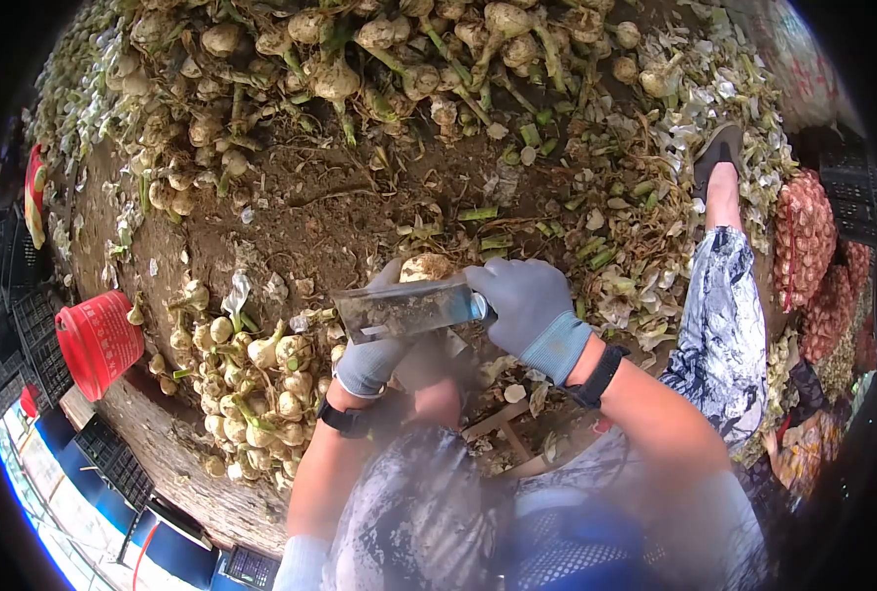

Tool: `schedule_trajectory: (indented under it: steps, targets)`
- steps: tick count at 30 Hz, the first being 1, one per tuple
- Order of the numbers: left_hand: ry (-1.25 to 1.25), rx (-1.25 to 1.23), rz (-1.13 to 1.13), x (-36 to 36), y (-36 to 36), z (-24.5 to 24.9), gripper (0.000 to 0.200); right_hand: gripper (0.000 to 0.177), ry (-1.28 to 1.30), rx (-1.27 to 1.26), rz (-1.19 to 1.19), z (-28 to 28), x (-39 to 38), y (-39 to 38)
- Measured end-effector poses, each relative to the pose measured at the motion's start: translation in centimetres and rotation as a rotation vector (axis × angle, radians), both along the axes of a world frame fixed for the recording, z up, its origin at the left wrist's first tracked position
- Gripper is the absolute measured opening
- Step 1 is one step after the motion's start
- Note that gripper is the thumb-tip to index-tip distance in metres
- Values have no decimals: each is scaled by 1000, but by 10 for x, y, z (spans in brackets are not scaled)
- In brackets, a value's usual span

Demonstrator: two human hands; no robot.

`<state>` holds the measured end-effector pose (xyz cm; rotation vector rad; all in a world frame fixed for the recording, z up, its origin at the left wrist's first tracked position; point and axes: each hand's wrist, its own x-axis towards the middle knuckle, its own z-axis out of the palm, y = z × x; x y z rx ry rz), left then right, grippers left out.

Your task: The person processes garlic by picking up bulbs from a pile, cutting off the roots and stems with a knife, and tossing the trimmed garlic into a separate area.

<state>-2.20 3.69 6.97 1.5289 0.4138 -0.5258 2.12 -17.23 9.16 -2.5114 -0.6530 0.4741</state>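
Note:
My right hand [525, 307], in a grey glove, is wrapped round the handle of a cleaver [399, 311]. Its broad blade, smeared with dirt, points left across my body. Behind the blade, my gloved left hand [371, 360] is closed on a garlic bulb [426, 267], whose pale top shows just above the blade's upper edge. The blade covers most of the left fingers and the bulb's lower part. To the left of my left hand lies a pile of trimmed garlic bulbs [256, 399] on the ground.
A large heap of garlic with stalks [360, 59] spreads ahead. Cut stalks and papery skins [616, 266] litter the dirt on the right. A red bucket [99, 345] and black crates [113, 461] stand left; filled net sacks [805, 241] stand right, beyond my stretched leg [719, 335].

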Motion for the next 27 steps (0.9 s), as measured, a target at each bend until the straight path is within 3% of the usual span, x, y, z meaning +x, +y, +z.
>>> schedule_trajectory:
  steps: [3, 5, 6, 7, 9, 10, 11, 12, 14, 15, 16, 18, 20, 22, 24, 25, 27]
  targets:
    - [-16, -29, 13, 2, -4, 11, 70, 37, 101, 10, -11, -4, -5, -2]
    - [-52, 83, -55, 9, -11, 25, 68, 26, 114, 173, -168, -23, -11, -12]
    - [-106, 197, -113, 15, -13, 34, 66, 18, 366, -250, -313, -32, 1, -22]
    - [-198, 163, -113, 14, -11, 45, 58, 16, 398, -318, -353, -40, 1, -39]
    - [-135, 75, -58, 13, -9, 46, 55, 16, 463, -384, -363, -47, -14, -47]
    - [-97, -36, -26, 16, -13, 45, 51, 20, 512, -160, -447, -43, -20, -49]
    - [-92, 11, -96, 13, -15, 33, 49, 24, 533, 74, -522, -39, -14, -51]
    - [-256, 171, -152, 11, -21, 31, 45, 24, 527, 79, -525, -35, -12, -49]
    - [-608, 510, -437, 8, -20, 17, 39, 33, 812, 286, -554, -15, -4, -28]
    - [-625, 652, -544, 6, -23, 17, 33, 26, 545, 378, -431, -18, -6, -20]
    - [-637, 657, -547, 5, -21, 18, 33, 26, 535, 384, -433, -10, -2, -12]
    - [-781, 717, -754, 1, -17, 22, 26, 20, 364, 152, -177, 10, 10, -1]
    - [-952, 807, -616, -7, -13, 44, 23, 20, 480, -144, -158, -10, 10, -17]
    - [-757, 844, -558, -25, 3, 87, 21, 23, 541, -255, -256, -32, -11, -57]
    - [-155, 576, -1156, -53, 45, 94, 19, 33, 541, 27, -471, -46, -41, -92]
    - [-151, 587, -1163, -56, 62, 95, 19, 33, 543, 40, -473, -57, -52, -103]
    - [150, 619, -1330, -54, 83, 92, 28, 37, 594, 173, -690, -77, -60, -114]
